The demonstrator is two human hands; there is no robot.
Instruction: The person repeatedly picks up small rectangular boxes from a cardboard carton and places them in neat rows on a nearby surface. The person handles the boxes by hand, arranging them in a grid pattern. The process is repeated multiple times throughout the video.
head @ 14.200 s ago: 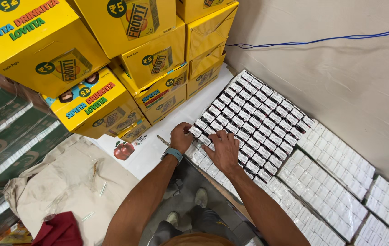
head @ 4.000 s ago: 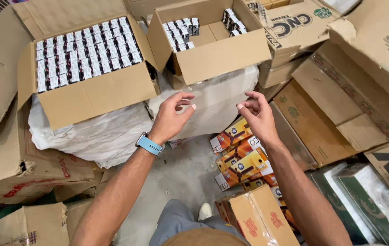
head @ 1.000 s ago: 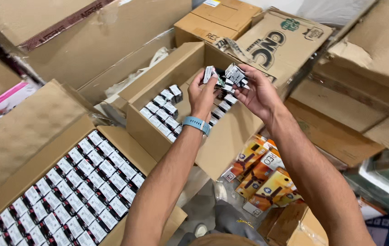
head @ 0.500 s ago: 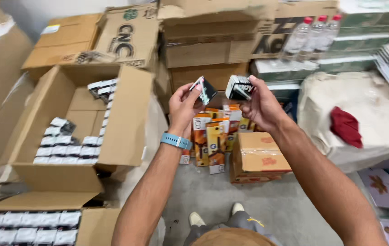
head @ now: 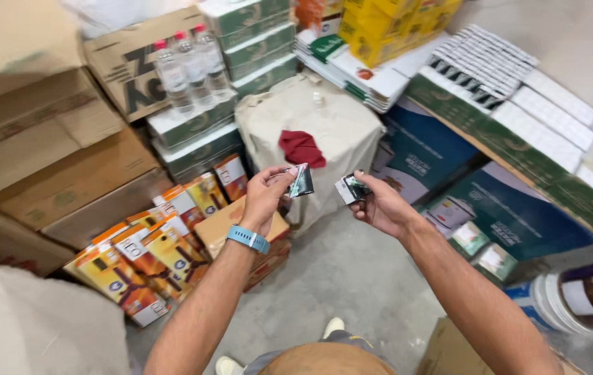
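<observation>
Basically two small dark packets held up mid-air over the grey floor (head: 338, 271); left packet (head: 300, 180) pinched by left hand (head: 266, 198) at fingertips; right packet (head: 349, 189) pinched by right hand (head: 379, 205); packets near each other, not touching; blue wristband (head: 247, 239) on left wrist; behind them a cloth-covered bundle (head: 324, 128) with red cloth (head: 301, 147) on top; orange cartons (head: 150, 253) lower left; water bottles (head: 189, 66) on green boxes.
</observation>
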